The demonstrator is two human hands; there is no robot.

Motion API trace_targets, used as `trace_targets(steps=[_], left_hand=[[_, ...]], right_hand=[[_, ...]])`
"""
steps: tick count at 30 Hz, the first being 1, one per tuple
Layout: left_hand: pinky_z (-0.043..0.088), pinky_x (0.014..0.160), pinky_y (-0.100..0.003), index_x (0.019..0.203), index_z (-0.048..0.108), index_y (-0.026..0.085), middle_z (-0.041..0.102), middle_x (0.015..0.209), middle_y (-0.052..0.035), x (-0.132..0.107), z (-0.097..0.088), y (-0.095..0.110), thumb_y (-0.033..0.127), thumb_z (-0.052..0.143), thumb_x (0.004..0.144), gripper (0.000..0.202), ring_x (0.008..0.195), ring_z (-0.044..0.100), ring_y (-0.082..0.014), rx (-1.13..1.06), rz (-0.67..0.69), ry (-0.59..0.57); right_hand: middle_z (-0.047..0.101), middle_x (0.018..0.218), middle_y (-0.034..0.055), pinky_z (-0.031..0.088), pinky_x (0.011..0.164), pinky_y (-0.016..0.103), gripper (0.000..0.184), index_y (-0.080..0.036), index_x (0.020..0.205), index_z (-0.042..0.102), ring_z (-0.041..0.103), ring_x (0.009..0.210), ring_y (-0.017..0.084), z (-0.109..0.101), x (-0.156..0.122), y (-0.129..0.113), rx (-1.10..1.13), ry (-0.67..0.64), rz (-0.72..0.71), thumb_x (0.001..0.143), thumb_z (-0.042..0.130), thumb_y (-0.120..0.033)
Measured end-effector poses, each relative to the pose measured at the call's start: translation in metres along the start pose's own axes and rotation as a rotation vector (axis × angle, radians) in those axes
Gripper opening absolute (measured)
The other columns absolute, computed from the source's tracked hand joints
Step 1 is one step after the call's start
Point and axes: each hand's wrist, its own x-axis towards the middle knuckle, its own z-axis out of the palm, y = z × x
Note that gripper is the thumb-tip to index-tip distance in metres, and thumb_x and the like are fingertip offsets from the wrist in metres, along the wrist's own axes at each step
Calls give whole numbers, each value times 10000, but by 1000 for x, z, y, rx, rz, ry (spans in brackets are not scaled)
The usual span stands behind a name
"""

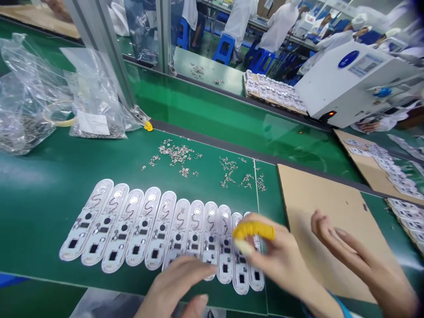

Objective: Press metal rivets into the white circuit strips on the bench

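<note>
A row of several long white plastic housings [135, 229] with rounded ends lies on the green table. Each one holds a circuit board, a thin curled wire and a round disc. At the near edge of the row, my left hand [175, 282] is open, thumb and index finger apart, partly covering the middle housings. My right hand [281, 251] hovers over the right end of the row, slightly blurred. Its index finger wears a yellow finger cot [255, 230] and bends against the pale-covered thumb. Whatever lies in that pinch is hidden.
Behind the row lie small metal parts [177, 153] in loose piles. Clear bags [96, 97] of metal parts stand at left. At right, another person's hand [351, 256] is over a cardboard sheet [318, 194]. A glass partition and white machine [357, 75] stand beyond.
</note>
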Motion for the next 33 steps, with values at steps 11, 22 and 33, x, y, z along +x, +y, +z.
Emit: trace_targets(steps=[11, 22, 33], left_hand=[[340, 557, -158, 778, 458, 178, 483, 688, 18, -8, 19, 5, 653, 462, 867, 483, 598, 421, -65, -1144, -684, -221], [316, 532, -140, 772, 416, 185, 422, 622, 50, -6, 18, 4, 568, 486, 902, 410, 522, 345, -43, -1307, -545, -159], [371, 556, -141, 785, 518, 168, 534, 658, 12, -12, 13, 7, 608, 453, 900, 459, 569, 447, -53, -1201, -629, -206]], right_hand=[[569, 695, -1, 516, 532, 320, 105, -374, 784, 597, 560, 584, 193, 46, -38, -26, 519, -179, 239, 807, 639, -280], [601, 763, -5, 545, 520, 300, 209, -403, 945, 613, 595, 598, 178, 41, -41, -31, 438, -169, 167, 828, 626, -230], [668, 833, -42, 538, 541, 224, 411, -433, 1160, 553, 628, 619, 134, 23, -35, -43, 181, -165, 42, 840, 627, -185]])
